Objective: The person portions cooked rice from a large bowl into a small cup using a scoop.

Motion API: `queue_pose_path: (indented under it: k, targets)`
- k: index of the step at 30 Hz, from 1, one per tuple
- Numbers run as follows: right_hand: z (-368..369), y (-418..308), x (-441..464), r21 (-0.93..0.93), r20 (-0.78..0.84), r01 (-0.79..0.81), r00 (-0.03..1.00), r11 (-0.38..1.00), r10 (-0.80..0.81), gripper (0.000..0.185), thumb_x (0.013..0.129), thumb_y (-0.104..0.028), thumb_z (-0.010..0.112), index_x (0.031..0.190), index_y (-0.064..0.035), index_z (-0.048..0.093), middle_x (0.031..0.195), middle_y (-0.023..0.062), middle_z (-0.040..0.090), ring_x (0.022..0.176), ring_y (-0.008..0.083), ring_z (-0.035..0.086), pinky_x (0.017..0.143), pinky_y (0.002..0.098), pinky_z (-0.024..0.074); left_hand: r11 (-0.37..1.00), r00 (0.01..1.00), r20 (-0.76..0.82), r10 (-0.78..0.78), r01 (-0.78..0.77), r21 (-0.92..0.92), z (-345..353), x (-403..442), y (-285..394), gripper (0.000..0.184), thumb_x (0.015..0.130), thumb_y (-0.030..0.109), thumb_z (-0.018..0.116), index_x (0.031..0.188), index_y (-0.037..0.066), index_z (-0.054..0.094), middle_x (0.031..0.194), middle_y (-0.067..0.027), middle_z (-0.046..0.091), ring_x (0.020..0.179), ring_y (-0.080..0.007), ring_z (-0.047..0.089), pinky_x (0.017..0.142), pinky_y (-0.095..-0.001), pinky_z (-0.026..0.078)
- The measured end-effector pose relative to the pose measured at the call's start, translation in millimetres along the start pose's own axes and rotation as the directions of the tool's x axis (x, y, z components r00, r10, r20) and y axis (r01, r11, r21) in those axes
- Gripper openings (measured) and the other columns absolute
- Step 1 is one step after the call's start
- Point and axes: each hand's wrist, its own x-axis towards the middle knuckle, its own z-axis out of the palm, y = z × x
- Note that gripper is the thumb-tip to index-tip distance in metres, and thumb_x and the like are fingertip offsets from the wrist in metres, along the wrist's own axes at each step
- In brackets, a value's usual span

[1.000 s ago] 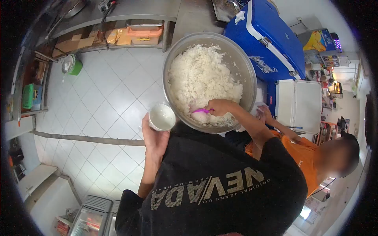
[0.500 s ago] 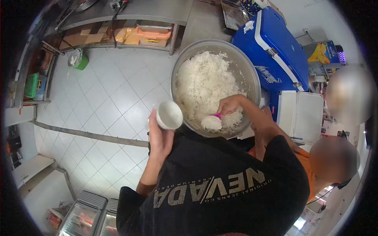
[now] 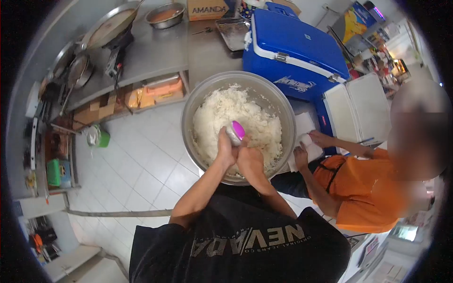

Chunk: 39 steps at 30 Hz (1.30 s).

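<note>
A large round metal pot (image 3: 191,101) full of white cooked rice (image 3: 224,106) stands in front of me. Over the rice, my left hand (image 3: 225,150) is closed around a small whitish bowl (image 3: 232,136). My right hand (image 3: 250,159) grips a pink rice scoop (image 3: 239,129), its handle mostly hidden by the fingers. The scoop's back faces up, pressed against the mouth of the bowl. What lies between scoop and bowl is hidden.
To my right, a person in an orange shirt (image 3: 365,188) handles a small white item by white sheets. Behind the pot stand a blue cooler (image 3: 297,52) and a metal tray (image 3: 233,34). A steel counter (image 3: 160,52) with pans runs along the far left.
The bowl has moved from beside the pot to over the rice. The scoop has come up from the rice to the bowl's mouth. My view has shifted, showing more counter.
</note>
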Motion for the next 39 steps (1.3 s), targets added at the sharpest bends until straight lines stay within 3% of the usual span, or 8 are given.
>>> queue_pose_path:
  k: [6, 16, 22, 26, 29, 32, 36, 39]
  targets:
    - [-26.6, 8.7, -11.5, -0.065, 0.053, 0.063, 0.997, 0.996, -0.059, 0.051, 0.093, -0.017, 0.052, 0.139, 0.0036, 0.049, 0.076, 0.0214, 0.069, 0.072, 0.0377, 0.07, 0.065, 0.0496, 0.0542, 0.978, 0.998, 0.064, -0.029, 0.016, 0.206, 2.0, -2.2, 17.9, 0.049, 0.104, 0.047, 0.034, 0.124, 0.008, 0.055, 0.115, -0.0105, 0.063, 0.104, -0.0246, 0.062, 0.091, -0.0446, 0.053]
    - [11.1, 64.6, -11.5, 0.846, -0.222, 0.085, 0.954, 0.527, 0.203, 0.033, 0.095, -0.009, 0.052, 0.126, -0.0045, 0.06, 0.084, 0.0231, 0.065, 0.07, 0.0291, 0.064, 0.067, 0.0388, 0.0492, 0.993, 0.986, 0.143, 0.08, -0.091, 0.07, 0.6, -10.6, 27.0, 0.041, 0.102, 0.038, 0.035, 0.12, 0.013, 0.061, 0.117, -0.0063, 0.065, 0.108, -0.0231, 0.063, 0.099, -0.0457, 0.048]
    - [5.9, 19.5, -15.7, 0.684, -0.123, 0.063, 0.992, 0.727, 0.029, 0.023, 0.097, -0.007, 0.048, 0.114, 0.0029, 0.061, 0.106, 0.0252, 0.068, 0.105, 0.039, 0.066, 0.088, 0.0411, 0.0494, 0.977, 0.978, 0.205, 0.038, -0.08, 0.197, -14.9, -5.2, 12.0, 0.042, 0.102, 0.039, 0.034, 0.115, 0.012, 0.063, 0.111, -0.0046, 0.068, 0.105, -0.021, 0.063, 0.094, -0.0409, 0.05]
    - [-11.4, 44.5, -6.1, 0.53, 0.11, 0.078, 0.981, 0.845, -0.16, 0.025, 0.099, -0.014, 0.051, 0.116, 0.0014, 0.062, 0.108, 0.0238, 0.068, 0.105, 0.0402, 0.065, 0.09, 0.0416, 0.0499, 0.961, 0.981, 0.187, -0.05, -0.004, 0.277, -19.2, -9.6, 19.4, 0.042, 0.103, 0.038, 0.034, 0.114, 0.011, 0.064, 0.113, -0.0051, 0.067, 0.105, -0.0206, 0.063, 0.092, -0.0403, 0.051]
    - [-25.7, 76.3, -6.2, 0.398, -0.132, 0.281, 0.96, 0.873, -0.249, 0.03, 0.097, -0.018, 0.049, 0.124, -0.0092, 0.061, 0.105, 0.0259, 0.068, 0.1, 0.0452, 0.064, 0.089, 0.0503, 0.0496, 0.975, 0.993, 0.116, 0.005, -0.031, 0.218, -23.8, -17.9, 28.5, 0.041, 0.103, 0.037, 0.035, 0.116, 0.01, 0.063, 0.116, -0.0051, 0.066, 0.108, -0.0208, 0.062, 0.093, -0.0406, 0.051]
    - [-76.1, 48.3, -31.9, 0.4, -0.241, 0.093, 0.971, 0.912, 0.006, 0.033, 0.097, -0.017, 0.05, 0.127, -0.0083, 0.06, 0.107, 0.0261, 0.067, 0.101, 0.0437, 0.064, 0.093, 0.0489, 0.0485, 0.987, 0.989, 0.13, 0.072, -0.09, 0.135, -17.2, -36.6, 54.0, 0.04, 0.103, 0.034, 0.036, 0.12, 0.008, 0.062, 0.12, -0.005, 0.065, 0.113, -0.0213, 0.06, 0.096, -0.0407, 0.05]
    - [29.0, 53.2, -12.5, -0.068, -0.067, 0.057, 0.996, 0.996, -0.062, 0.043, 0.089, -0.007, 0.051, 0.131, -0.0041, 0.057, 0.104, 0.0261, 0.068, 0.101, 0.0411, 0.065, 0.089, 0.0503, 0.0496, 0.991, 0.958, 0.257, 0.126, -0.136, 0.021, -28.8, -49.9, 78.1, 0.038, 0.102, 0.028, 0.037, 0.125, 0.006, 0.058, 0.123, -0.0067, 0.064, 0.116, -0.0231, 0.06, 0.099, -0.0404, 0.05]
    - [-50.9, 16.6, -18.9, -0.006, 0.035, 0.106, 0.994, 0.994, -0.106, 0.052, 0.089, -0.008, 0.047, 0.141, -0.0053, 0.047, 0.097, 0.027, 0.068, 0.095, 0.041, 0.067, 0.081, 0.0501, 0.0516, 0.984, 0.912, 0.37, 0.178, -0.171, -0.053, -22.8, -53.9, 103.7, 0.035, 0.103, 0.023, 0.038, 0.124, 0.005, 0.058, 0.122, -0.0093, 0.064, 0.113, -0.0244, 0.062, 0.096, -0.0389, 0.052]
